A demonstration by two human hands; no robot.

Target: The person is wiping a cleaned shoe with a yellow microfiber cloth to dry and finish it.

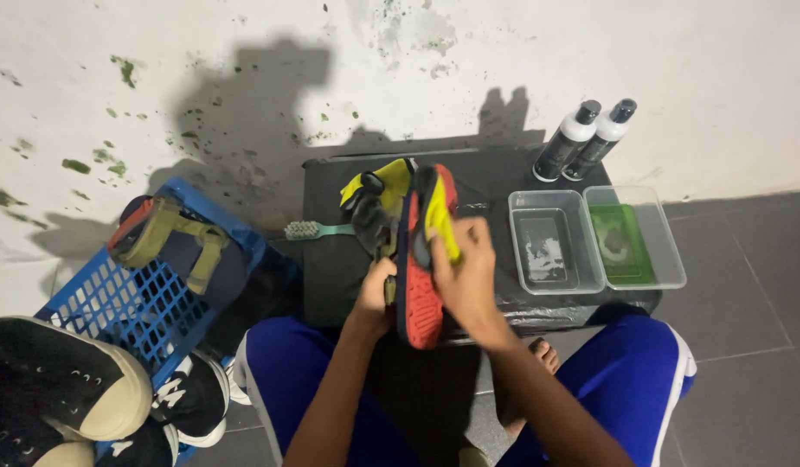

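The right hand [469, 272] is wrapped around the sole of a red, yellow and black sandal [421, 251], held on edge above the black-covered stand [330, 259]; the left hand [375, 290] clamps its other side. This looks like the scrubbing step, so the next move likely calls for the green toothbrush [318, 230] lying just left, or the two water tubs [594, 238] to the right.
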